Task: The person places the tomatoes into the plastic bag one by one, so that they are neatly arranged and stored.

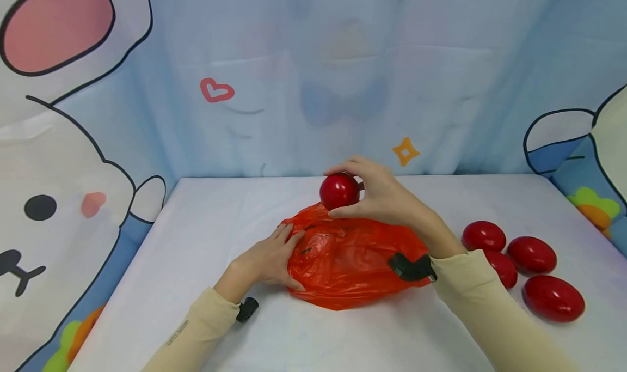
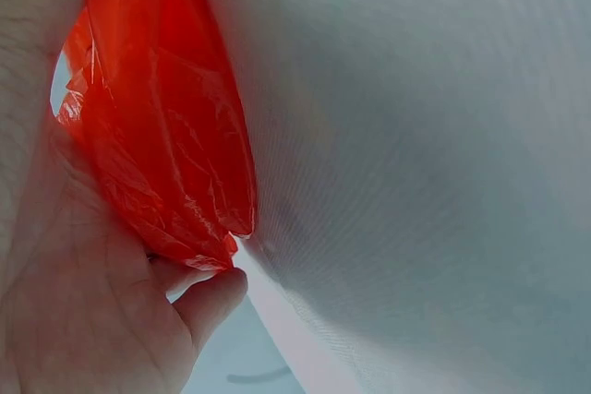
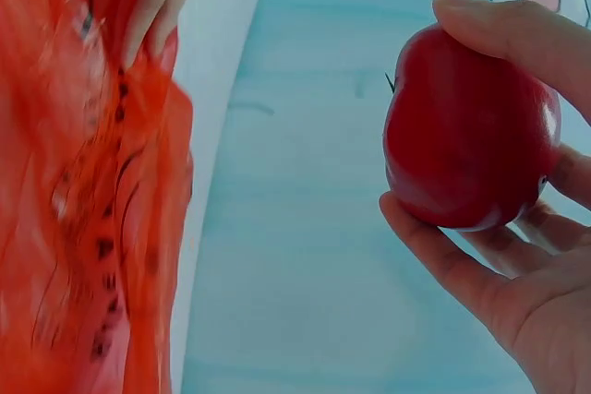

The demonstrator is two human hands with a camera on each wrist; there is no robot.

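Observation:
A glossy red apple [image 1: 339,191] is held by my right hand [image 1: 379,195] between the thumb and fingers, just above the far edge of a red plastic bag [image 1: 348,263]. In the right wrist view the apple [image 3: 471,126] shows a short stem, with fingers round its side. The crumpled bag bulges on the table; its contents are hidden. My left hand [image 1: 271,257] holds the bag's left side, thumb near and fingers on the far side. In the left wrist view one fingertip touches the gathered edge of the bag [image 2: 166,126].
Several red apples [image 1: 553,298] lie grouped on the right of the white table [image 1: 230,214], beside my right forearm. A light blue curtain [image 1: 294,89] with cartoon animals hangs behind the table's back edge. Dark camera mounts [image 1: 410,267] sit at both wrists.

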